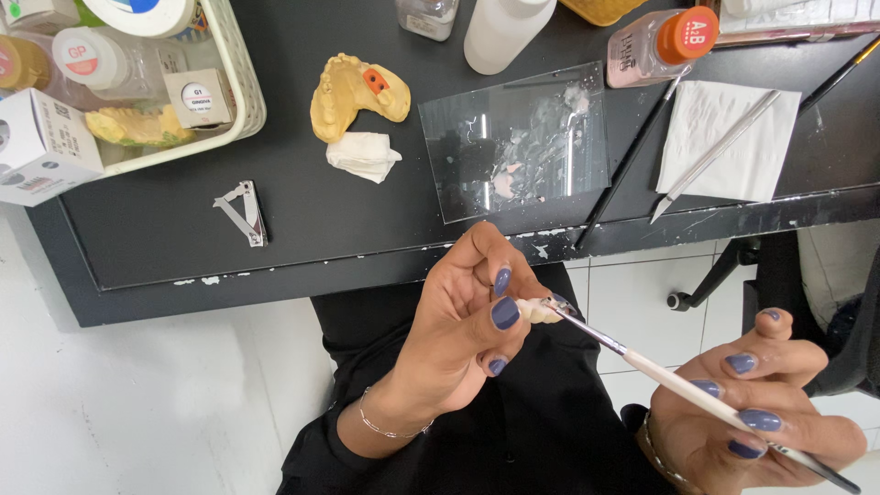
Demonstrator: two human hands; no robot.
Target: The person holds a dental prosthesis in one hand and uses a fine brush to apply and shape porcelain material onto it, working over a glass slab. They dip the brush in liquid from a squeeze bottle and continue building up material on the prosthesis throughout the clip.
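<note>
My left hand [463, 316] pinches a small cream tooth-shaped piece [538, 310] between thumb and fingers, just below the black table's front edge. My right hand [756, 403] grips a thin white-handled brush [678, 387], and its fine tip touches the small piece. On the table above lies a clear glass slab [518, 137] smeared with pale pink and white paste. A yellow plaster dental cast [353, 92] with an orange tag rests to its left, beside a crumpled white tissue [364, 154].
A white basket [240, 87] with jars, boxes and another cast stands at the back left. A folded metal tool [244, 213] lies near the front edge. White bottles [506, 32], an orange-capped jar [662, 44], a napkin [729, 137] with a metal instrument and a long brush sit right.
</note>
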